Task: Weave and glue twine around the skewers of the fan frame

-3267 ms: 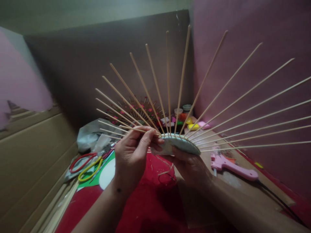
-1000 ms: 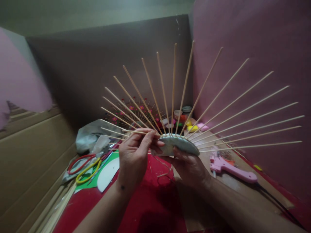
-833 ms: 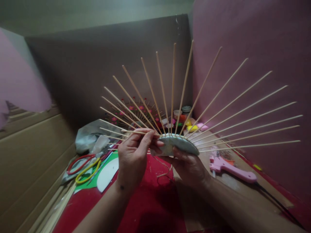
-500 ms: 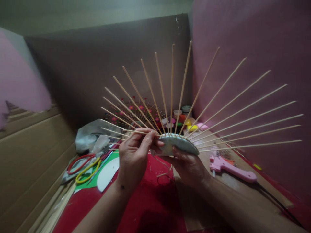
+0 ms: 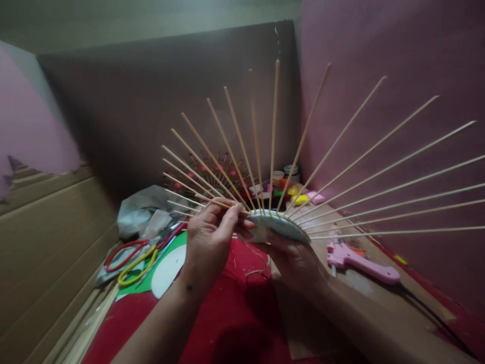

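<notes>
A pale, curved disc [image 5: 282,226] with several thin wooden sticks [image 5: 275,136] fanning out from its rim is held up in front of me. My right hand [image 5: 293,258] grips the disc from below, its fingers partly hidden behind it. At the disc's left edge, my left hand [image 5: 210,235] pinches one stick between thumb and fingers, close to where it meets the rim. Sticks on the far left pass behind my left hand. The lower part of the disc is covered by both hands.
A pink hot glue gun [image 5: 364,263] with a black cord lies at right. To the left are red and yellow scissors handles [image 5: 138,265], a green sheet [image 5: 134,287], a white cutout [image 5: 168,270] and a plastic bag [image 5: 142,212]. A flower-decorated stick fan [image 5: 215,174] stands behind.
The stick fan has turned and tilted slightly, so its right-hand sticks reach farther right, some past the picture's edge. Both hands keep about the same hold.
</notes>
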A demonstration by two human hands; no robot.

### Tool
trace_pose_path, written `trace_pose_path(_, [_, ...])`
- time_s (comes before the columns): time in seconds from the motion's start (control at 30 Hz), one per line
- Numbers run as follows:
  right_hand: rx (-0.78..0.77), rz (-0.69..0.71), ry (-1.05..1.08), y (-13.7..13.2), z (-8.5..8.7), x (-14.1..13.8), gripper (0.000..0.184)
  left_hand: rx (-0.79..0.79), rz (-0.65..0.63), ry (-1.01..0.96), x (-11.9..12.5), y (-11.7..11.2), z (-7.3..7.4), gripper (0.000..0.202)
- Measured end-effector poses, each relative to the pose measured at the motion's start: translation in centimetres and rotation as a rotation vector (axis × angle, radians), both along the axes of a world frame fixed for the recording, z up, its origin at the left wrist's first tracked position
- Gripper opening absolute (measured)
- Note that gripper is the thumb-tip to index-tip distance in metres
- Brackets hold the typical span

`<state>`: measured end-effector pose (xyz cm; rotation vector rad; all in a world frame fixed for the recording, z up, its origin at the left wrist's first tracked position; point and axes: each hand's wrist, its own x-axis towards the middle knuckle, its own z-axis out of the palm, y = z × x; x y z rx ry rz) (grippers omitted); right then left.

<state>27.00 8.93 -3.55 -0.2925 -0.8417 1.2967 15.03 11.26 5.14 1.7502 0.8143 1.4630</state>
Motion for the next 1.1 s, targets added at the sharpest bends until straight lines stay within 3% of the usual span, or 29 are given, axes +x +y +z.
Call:
trace_pose_path(0.23, [-0.014, 0.018, 0.082, 0.15, 0.11, 0.20, 0.028, -0.073, -0.076, -0.042, 0.12, 0.31, -0.43, 0.011])
trace_pose_path(0.47, [-0.161, -0.007, 0.247, 0.57, 0.02, 0.58, 0.028, 0.053, 0.025, -0.098, -0.42, 0.00, 0.18, 0.010])
trace_pose_path(0.7, [-0.108, 0.053, 0.201, 0.51, -0.17, 0.44, 0.025, 0.083, 0.037, -0.038, -0.18, -0.11, -0.47, 0.010])
trace_pose_path(1.1, [-0.074, 0.061, 0.179, 0.25, -0.09, 0.39, 0.022, 0.070, 0.044, -0.010, -0.10, -0.21, 0.00, 0.011])
